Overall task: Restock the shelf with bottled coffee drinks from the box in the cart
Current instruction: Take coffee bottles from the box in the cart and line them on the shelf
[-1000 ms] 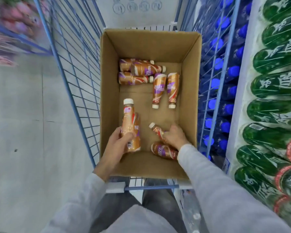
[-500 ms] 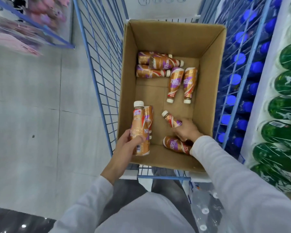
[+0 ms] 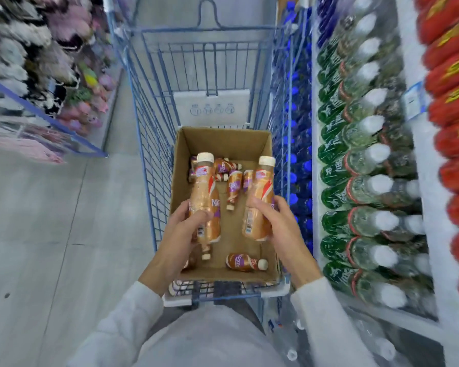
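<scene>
My left hand grips an upright coffee bottle, perhaps two. My right hand grips a second coffee bottle. Both are above the cardboard box in the cart. Neither is shelved yet, and loose bottles lie inside, so I judge plenty is left.

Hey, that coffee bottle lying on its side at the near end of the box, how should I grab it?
Grip the lying bottle around its wide labelled body, coming straight down from above and pinching across its width. It lies flat on the floor of the box with its cap pointing right, so both rounded sides are exposed.
</scene>
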